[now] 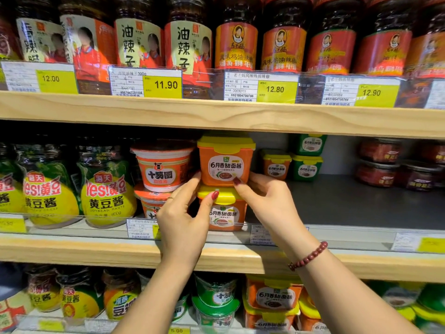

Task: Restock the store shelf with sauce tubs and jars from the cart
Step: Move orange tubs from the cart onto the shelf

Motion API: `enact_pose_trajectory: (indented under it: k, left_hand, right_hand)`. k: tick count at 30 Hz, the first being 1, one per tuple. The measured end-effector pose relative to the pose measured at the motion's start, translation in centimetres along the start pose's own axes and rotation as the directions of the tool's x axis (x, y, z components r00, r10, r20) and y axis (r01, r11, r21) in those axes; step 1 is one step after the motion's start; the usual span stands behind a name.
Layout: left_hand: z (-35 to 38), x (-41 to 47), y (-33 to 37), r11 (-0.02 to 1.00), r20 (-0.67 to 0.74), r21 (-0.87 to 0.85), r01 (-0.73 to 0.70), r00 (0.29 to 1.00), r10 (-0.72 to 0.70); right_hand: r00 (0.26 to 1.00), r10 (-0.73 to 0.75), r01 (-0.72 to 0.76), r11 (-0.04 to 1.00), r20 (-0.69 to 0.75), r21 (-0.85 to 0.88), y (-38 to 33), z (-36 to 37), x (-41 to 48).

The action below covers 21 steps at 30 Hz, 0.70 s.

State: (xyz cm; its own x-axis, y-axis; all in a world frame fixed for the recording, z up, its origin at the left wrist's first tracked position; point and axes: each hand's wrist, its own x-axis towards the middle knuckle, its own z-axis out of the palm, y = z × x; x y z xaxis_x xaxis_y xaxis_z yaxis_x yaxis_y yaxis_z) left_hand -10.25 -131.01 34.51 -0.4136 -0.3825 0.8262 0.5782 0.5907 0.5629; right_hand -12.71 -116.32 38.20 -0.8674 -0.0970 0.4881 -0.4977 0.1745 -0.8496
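The upper orange tub [226, 162], which has a yellow lid, sits stacked on a lower orange tub [225, 214] of the same kind. Both are at the front edge of the middle shelf [337, 261].

The left hand [183, 213] grips the upper orange tub at its lower left corner. Its fingers curl against the tub's side and its thumb lies on the lower tub's yellow lid.

The right hand [267, 201] pinches the upper orange tub at its lower right corner, with the thumb on the front face and the fingers behind the side. A bead bracelet [308, 255] circles the right wrist.

Two stacked red-and-white tubs [163, 167] stand just beside the orange stack on the left. Further back on the right stand a small orange tub [275, 165] and green tubs [307, 165].
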Motion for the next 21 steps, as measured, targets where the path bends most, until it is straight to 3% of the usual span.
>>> enact_pose_trajectory:
  k: [9,14,21]
  left_hand:
    - [-0.8,-1.6,1.5,0.989,0.006,-0.138,-0.054,0.998,0.055]
    - [2.1,-4.1,4.6,0.976,0.164,-0.203,-0.079,0.980,0.113]
    - [8.2,-11.0,10.6,0.937,0.363,-0.325,-0.125,0.899,0.246]
  right_hand:
    - [0.968,-0.124,0.076,0.974,-0.218,-0.214,0.3,-3.7,-4.7]
    - [0.945,-0.134,0.025,0.940,-0.299,-0.340,1.6,-7.9,-8.2]
    - [0.892,-0.244,-0.053,0.780,-0.381,-0.623,3.8,-16.9,-15.3]
